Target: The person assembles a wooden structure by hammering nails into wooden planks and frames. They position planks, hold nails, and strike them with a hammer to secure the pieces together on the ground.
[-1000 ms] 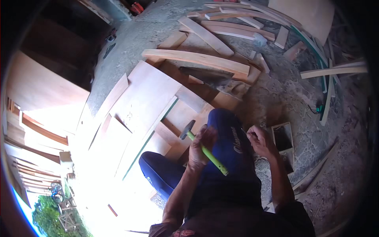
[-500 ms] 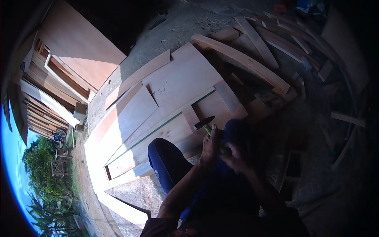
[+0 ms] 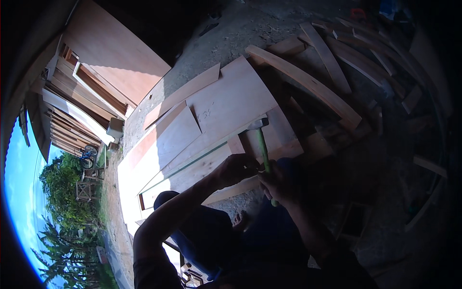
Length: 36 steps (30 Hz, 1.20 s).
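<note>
My right hand is wrapped round the green handle of a hammer. The hammer stands nearly upright in the view, its metal head over the wooden frame. Just left of the handle is my left hand, fingers drawn together in a pinch; whatever they hold is too small and dark to make out. Under and beyond both hands lies a wooden frame with a green strip along it. A large plywood sheet adjoins the frame on the far side, with a smaller loose piece of plywood on top.
Several long timber offcuts lie piled at the far right. A big plywood board leans at the far left, near stacked planks. My bent knee is beside the frame's near edge. Outside at left stand a bicycle and trees.
My left hand has left the hammer and moved left, its fingers now pinched. The right hand keeps the hammer, whose head has swung up and away from me. The view has shifted slightly.
</note>
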Each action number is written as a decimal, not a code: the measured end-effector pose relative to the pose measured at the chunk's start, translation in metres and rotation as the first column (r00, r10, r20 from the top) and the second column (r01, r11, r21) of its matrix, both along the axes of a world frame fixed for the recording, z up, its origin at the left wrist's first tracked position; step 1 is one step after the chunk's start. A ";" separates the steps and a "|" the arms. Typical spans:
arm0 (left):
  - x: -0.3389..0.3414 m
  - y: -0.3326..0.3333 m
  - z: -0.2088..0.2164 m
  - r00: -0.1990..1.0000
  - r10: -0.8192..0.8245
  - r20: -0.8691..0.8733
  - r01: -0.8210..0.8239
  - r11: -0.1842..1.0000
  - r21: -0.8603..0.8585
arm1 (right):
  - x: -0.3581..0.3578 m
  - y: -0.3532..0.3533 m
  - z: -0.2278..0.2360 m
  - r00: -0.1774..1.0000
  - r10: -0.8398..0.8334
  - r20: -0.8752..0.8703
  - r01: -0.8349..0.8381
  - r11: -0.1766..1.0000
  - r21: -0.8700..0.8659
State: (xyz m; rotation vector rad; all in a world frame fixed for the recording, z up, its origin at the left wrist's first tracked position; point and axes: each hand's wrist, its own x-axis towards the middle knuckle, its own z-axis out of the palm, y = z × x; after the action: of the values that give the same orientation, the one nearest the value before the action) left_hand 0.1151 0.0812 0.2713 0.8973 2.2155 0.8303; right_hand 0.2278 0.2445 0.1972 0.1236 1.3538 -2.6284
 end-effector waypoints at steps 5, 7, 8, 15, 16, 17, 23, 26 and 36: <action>-0.041 0.032 0.065 0.987 -0.157 -0.026 0.147 0.964 -0.220 | -0.033 0.000 0.018 0.998 -0.064 -0.005 0.060 0.954 -0.293; -0.059 0.032 0.069 0.977 -0.206 -0.062 0.190 0.962 -0.199 | -0.052 0.000 0.026 0.994 -0.080 -0.078 0.039 0.900 -0.434; -0.068 0.028 0.066 0.963 -0.240 -0.127 0.218 0.962 -0.161 | -0.060 -0.002 0.033 0.995 -0.084 -0.060 0.049 0.896 -0.441; -0.141 -0.021 0.037 0.866 -0.219 -0.449 0.146 0.971 -0.192 | -0.120 -0.046 0.025 0.949 -0.304 0.083 0.309 0.950 -0.047; -0.163 -0.038 0.023 0.828 -0.203 -0.523 0.142 0.978 -0.156 | -0.125 -0.054 0.005 0.942 -0.318 0.102 0.305 0.944 0.127; -0.187 -0.048 0.010 0.849 -0.118 -0.515 0.153 0.988 0.026 | -0.134 -0.058 -0.016 0.931 -0.347 0.115 0.300 0.905 0.302; -0.313 -0.110 -0.119 0.985 -0.062 0.159 -0.019 0.884 0.466 | -0.115 -0.125 -0.127 0.935 -0.343 -0.092 0.217 0.348 0.912; -0.324 -0.103 -0.170 0.849 -0.342 0.403 -0.131 0.603 0.787 | -0.098 -0.165 -0.157 0.928 -0.343 -0.143 0.215 0.180 0.960; -0.330 -0.083 -0.239 0.969 -0.144 0.203 -0.009 0.797 0.604 | -0.110 -0.238 -0.158 0.912 -0.400 -0.089 0.146 0.114 0.983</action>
State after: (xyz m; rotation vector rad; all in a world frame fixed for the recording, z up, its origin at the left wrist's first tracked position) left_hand -0.2152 -0.0014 0.0324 1.0839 1.7037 1.5722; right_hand 0.1183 0.0068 0.0391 0.8636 2.9285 -1.2414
